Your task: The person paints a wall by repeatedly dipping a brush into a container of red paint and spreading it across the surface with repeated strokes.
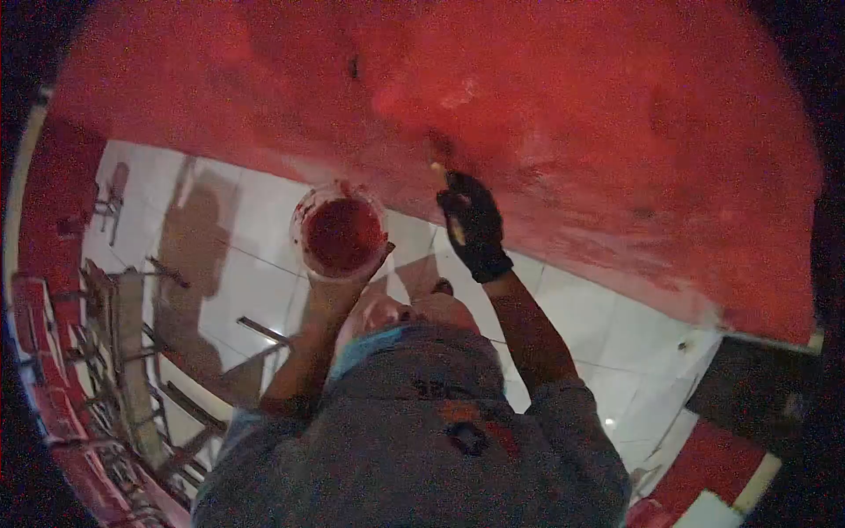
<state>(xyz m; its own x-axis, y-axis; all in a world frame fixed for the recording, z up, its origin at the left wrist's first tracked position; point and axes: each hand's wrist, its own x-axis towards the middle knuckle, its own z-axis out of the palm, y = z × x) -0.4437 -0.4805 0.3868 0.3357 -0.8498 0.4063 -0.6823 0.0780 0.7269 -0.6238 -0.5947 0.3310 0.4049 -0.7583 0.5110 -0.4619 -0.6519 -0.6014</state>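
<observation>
My bare left hand (377,262) is wrapped round the side of a clear plastic tub of red paint (341,236), held upright in front of me. Red smears cover the tub's rim and inner wall. In a black glove, my right hand (473,218) is closed round a paintbrush (437,167), of which a small yellowish part shows. The brush's dark head points at the red wall (572,114); whether it touches the wall, I cannot tell. Streaky, uneven patches of red run along the wall's lower part.
White floor tiles (581,312) lie below the wall, with my shadow across them on the left. Several chairs or metal-legged frames (114,334) crowd the left side. At the lower right is a dark panel or opening (748,387), beside a red patch (713,466).
</observation>
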